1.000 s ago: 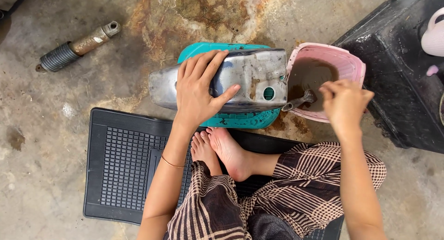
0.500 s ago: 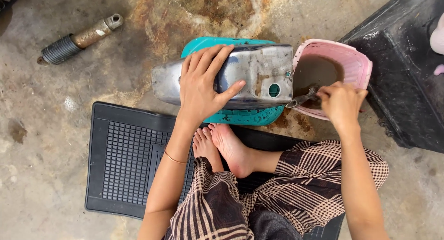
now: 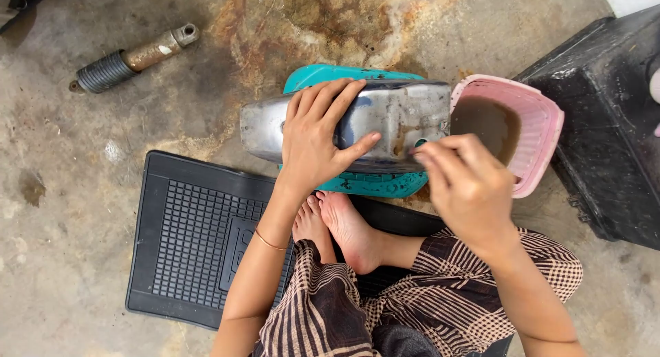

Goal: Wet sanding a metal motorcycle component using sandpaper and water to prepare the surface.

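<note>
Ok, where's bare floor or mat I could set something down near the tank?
Free: the rubber mat left of the feet, and the concrete between the shock absorber and the metal tank. Crowded: around the tank, left hand, right hand, pink tub and black crate.

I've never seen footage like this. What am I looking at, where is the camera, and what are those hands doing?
The one picture comes from a camera worn on a person's head, looking down at bare hands, feet and checked trousers. The left hand lies flat on a dented grey metal tank, which sits on a teal tub. The right hand pinches something hidden at the tank's edge, beside a pink plastic basin of brown liquid. A black rubber mat and a rusty shock absorber lie on the concrete floor.
</note>
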